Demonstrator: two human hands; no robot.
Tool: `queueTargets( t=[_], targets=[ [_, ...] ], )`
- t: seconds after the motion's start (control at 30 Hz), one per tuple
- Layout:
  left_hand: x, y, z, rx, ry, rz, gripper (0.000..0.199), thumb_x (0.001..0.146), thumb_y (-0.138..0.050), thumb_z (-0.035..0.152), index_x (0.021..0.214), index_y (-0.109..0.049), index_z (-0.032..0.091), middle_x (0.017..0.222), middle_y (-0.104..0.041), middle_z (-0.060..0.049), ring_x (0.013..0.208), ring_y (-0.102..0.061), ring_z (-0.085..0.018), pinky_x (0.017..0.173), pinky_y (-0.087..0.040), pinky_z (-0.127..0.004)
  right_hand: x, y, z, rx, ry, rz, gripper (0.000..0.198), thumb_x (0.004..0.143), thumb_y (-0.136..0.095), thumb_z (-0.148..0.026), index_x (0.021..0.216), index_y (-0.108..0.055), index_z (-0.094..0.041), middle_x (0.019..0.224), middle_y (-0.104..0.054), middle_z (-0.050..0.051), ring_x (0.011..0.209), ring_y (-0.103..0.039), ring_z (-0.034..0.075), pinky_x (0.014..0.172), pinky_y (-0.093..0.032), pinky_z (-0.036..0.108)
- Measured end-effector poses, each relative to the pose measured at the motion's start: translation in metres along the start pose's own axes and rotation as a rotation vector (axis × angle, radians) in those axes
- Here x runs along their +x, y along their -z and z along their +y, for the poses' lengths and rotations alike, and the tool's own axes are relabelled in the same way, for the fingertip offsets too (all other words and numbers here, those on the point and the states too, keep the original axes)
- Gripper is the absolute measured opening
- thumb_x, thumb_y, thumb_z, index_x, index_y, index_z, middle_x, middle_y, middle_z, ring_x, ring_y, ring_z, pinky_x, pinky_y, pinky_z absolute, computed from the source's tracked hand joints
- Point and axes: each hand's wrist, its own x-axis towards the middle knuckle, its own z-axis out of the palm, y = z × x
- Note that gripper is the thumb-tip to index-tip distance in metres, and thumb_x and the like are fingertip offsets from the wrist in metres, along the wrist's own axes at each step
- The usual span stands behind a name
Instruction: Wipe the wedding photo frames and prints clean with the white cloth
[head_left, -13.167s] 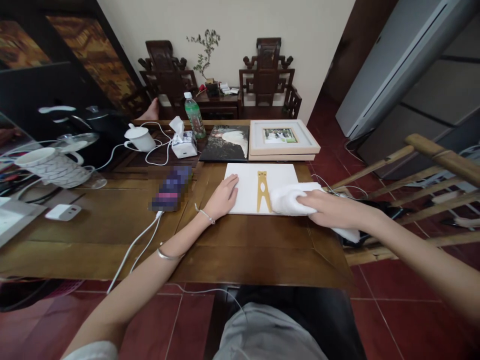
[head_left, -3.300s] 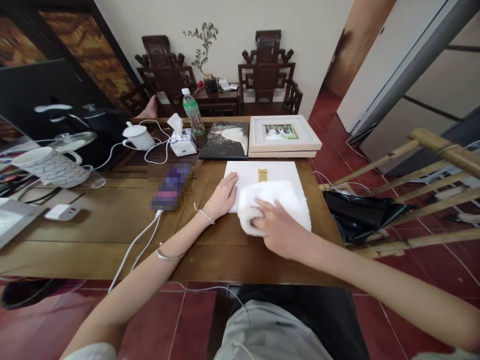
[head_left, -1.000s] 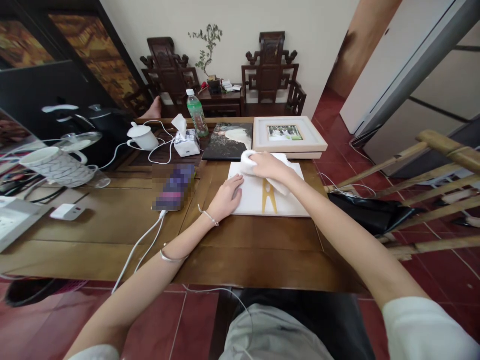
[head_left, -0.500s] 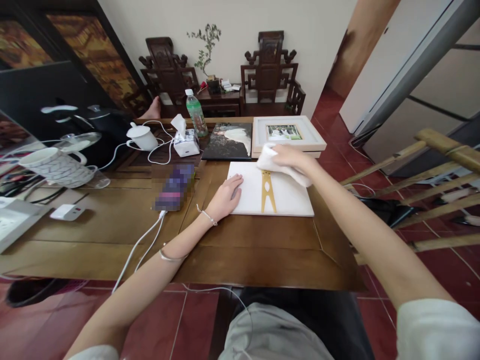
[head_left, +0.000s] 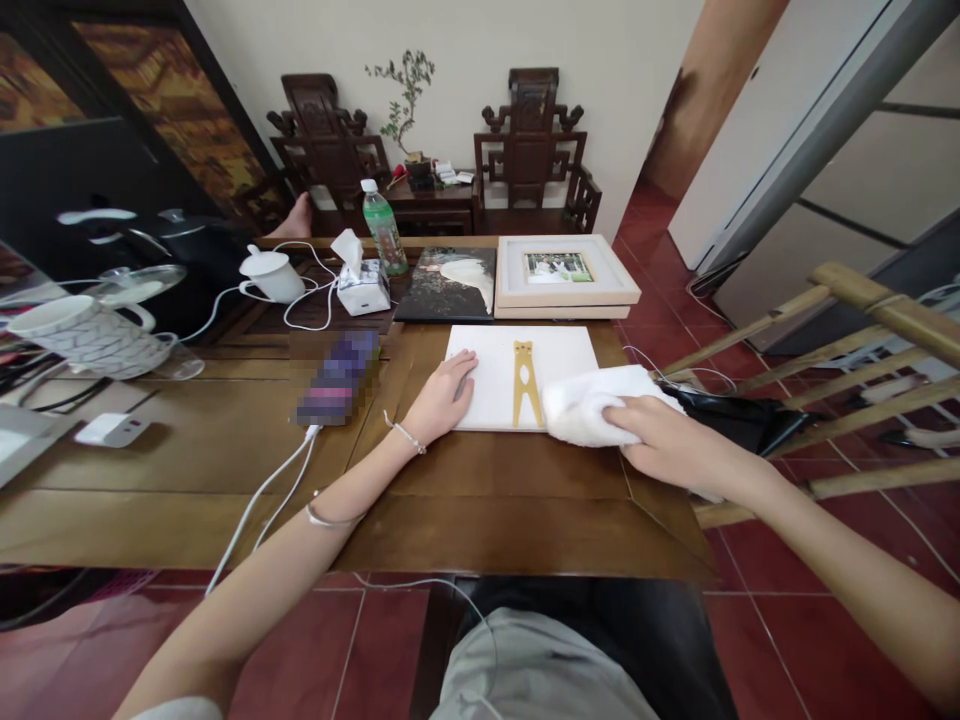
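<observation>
On the wooden table (head_left: 487,505), the white board's (head_left: 495,385) four-o'clock corner was hidden by a white towel (head_left: 585,405) clutched in the right hand (head_left: 664,438), fingertips partly buried; its nine-o'clock edge was covered by the left hand (head_left: 441,398), fingers outstretched.

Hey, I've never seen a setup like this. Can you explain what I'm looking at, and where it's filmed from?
There's no machine here, just a person's two bare hands. The view comes from a camera worn on their head, looking forward and down. The left hand rests on the left edge of a white board on a wooden table. The right hand holds a white cloth at the board's right side. A yellow animal-like shape shows on the board. Behind the board are a dark picture and a framed photo.
</observation>
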Motion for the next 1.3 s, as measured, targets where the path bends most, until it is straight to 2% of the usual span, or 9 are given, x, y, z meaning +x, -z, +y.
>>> queueTargets(
  t=[0.1, 0.33, 0.47, 0.53, 0.63, 0.8, 0.97, 1.1, 1.3],
  targets=[
    [0.000, 0.000, 0.000, -0.003, 0.006, -0.004, 0.037, 0.087, -0.044, 0.020, 0.120, -0.060, 0.013, 0.134, -0.056, -0.015, 0.131, -0.047, -0.029, 0.112, -0.033, -0.053, 0.012, 0.000, 0.008, -0.018, -0.046, 0.030, 0.037, 0.070, -0.043, -0.005, 0.099, -0.061, -0.018, 0.093, -0.063, 0.010, 0.095, -0.056, 0.025, 0.083, -0.041, 0.031],
    [0.000, 0.001, 0.001, 0.008, 0.003, -0.002, 0.037, 0.088, -0.043, 0.019, 0.120, -0.059, 0.012, 0.134, -0.056, -0.016, 0.131, -0.047, -0.028, 0.112, -0.034, -0.052, 0.094, 0.014, 0.049, 0.018, -0.111, 0.149, 0.033, 0.073, -0.043, -0.009, 0.099, -0.062, -0.013, 0.104, -0.063, 0.015, 0.096, -0.056, 0.028, 0.079, -0.041, 0.033],
    [0.000, 0.001, -0.002, 0.009, -0.005, -0.004, 0.037, 0.088, -0.044, 0.019, 0.121, -0.059, 0.013, 0.134, -0.056, -0.015, 0.131, -0.047, -0.027, 0.112, -0.034, -0.052, 0.121, 0.021, 0.061, 0.075, -0.133, 0.213, 0.035, 0.073, -0.043, -0.010, 0.102, -0.062, -0.014, 0.109, -0.063, 0.015, 0.098, -0.055, 0.029, 0.078, -0.041, 0.034],
    [-0.001, 0.001, -0.003, 0.005, -0.003, -0.005, 0.037, 0.088, -0.044, 0.020, 0.121, -0.059, 0.013, 0.134, -0.056, -0.015, 0.131, -0.047, -0.027, 0.112, -0.034, -0.052, 0.120, 0.020, 0.060, 0.080, -0.130, 0.225, 0.035, 0.072, -0.044, -0.009, 0.101, -0.063, -0.015, 0.106, -0.064, 0.013, 0.095, -0.056, 0.027, 0.076, -0.041, 0.033],
    [-0.001, 0.001, -0.002, -0.001, -0.001, -0.008, 0.037, 0.088, -0.044, 0.020, 0.121, -0.059, 0.013, 0.134, -0.056, -0.015, 0.131, -0.047, -0.028, 0.112, -0.033, -0.052, 0.101, 0.013, 0.050, 0.050, -0.123, 0.210, 0.035, 0.071, -0.044, -0.008, 0.099, -0.064, -0.015, 0.099, -0.063, 0.012, 0.093, -0.056, 0.027, 0.075, -0.042, 0.033],
    [-0.001, 0.001, 0.000, 0.010, 0.005, -0.012, 0.038, 0.088, -0.043, 0.020, 0.121, -0.059, 0.012, 0.135, -0.055, -0.016, 0.132, -0.046, -0.028, 0.112, -0.033, -0.052, 0.034, -0.002, 0.016, 0.019, -0.071, 0.111, 0.038, 0.069, -0.044, -0.006, 0.101, -0.063, -0.016, 0.097, -0.062, 0.013, 0.100, -0.055, 0.028, 0.083, -0.043, 0.035],
    [0.000, 0.002, 0.001, 0.032, 0.004, -0.018, 0.038, 0.088, -0.042, 0.020, 0.121, -0.058, 0.011, 0.135, -0.055, -0.017, 0.132, -0.046, -0.028, 0.112, -0.033, -0.053, -0.012, -0.005, -0.011, 0.018, 0.060, -0.008, 0.031, 0.066, -0.044, -0.003, 0.083, -0.061, -0.022, 0.092, -0.061, 0.009, 0.090, -0.058, 0.024, 0.080, -0.043, 0.033],
    [0.000, 0.001, 0.001, 0.030, -0.006, -0.008, 0.037, 0.088, -0.042, 0.019, 0.121, -0.059, 0.012, 0.135, -0.056, -0.016, 0.132, -0.046, -0.028, 0.112, -0.034, -0.052, -0.002, 0.002, -0.010, 0.012, 0.061, -0.027, 0.029, 0.066, -0.044, -0.003, 0.083, -0.060, -0.021, 0.092, -0.062, 0.010, 0.090, -0.058, 0.025, 0.079, -0.043, 0.033],
    [0.000, 0.000, 0.001, 0.028, -0.009, -0.008, 0.037, 0.089, -0.042, 0.019, 0.121, -0.058, 0.011, 0.135, -0.055, -0.017, 0.132, -0.046, -0.028, 0.112, -0.034, -0.053, 0.070, 0.015, 0.027, 0.025, -0.039, 0.074, 0.029, 0.070, -0.044, -0.007, 0.092, -0.061, -0.015, 0.095, -0.063, 0.013, 0.091, -0.057, 0.027, 0.076, -0.042, 0.033]
  ],
)
